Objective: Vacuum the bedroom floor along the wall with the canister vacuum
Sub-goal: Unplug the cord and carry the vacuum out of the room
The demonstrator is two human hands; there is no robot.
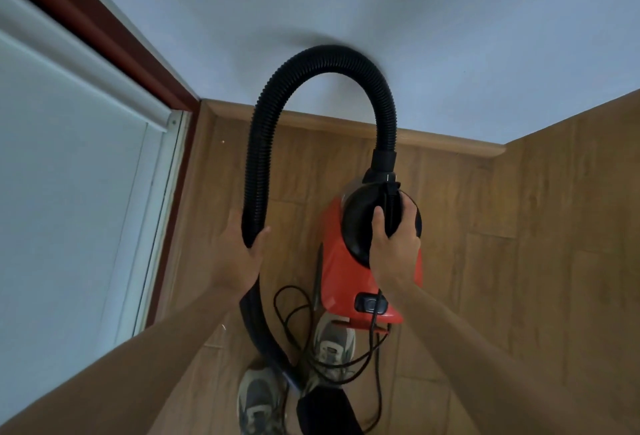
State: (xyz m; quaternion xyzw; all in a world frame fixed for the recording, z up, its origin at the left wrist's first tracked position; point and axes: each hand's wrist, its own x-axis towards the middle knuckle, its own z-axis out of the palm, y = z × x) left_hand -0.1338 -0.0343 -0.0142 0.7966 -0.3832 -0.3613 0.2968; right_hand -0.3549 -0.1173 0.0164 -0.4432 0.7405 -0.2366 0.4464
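Observation:
A red canister vacuum with a black rounded top hangs above the wooden floor near the wall. My right hand grips the black handle on its top. A black ribbed hose arches up from the canister's front and comes down on the left, where my left hand grips it. Below that hand the hose continues as a smooth black tube toward my feet. The black power cord lies in loose loops under the canister.
A pale blue wall with a wooden baseboard runs across ahead. On the left stand a dark red frame and a white roller blind. My two grey sneakers stand among the cord loops.

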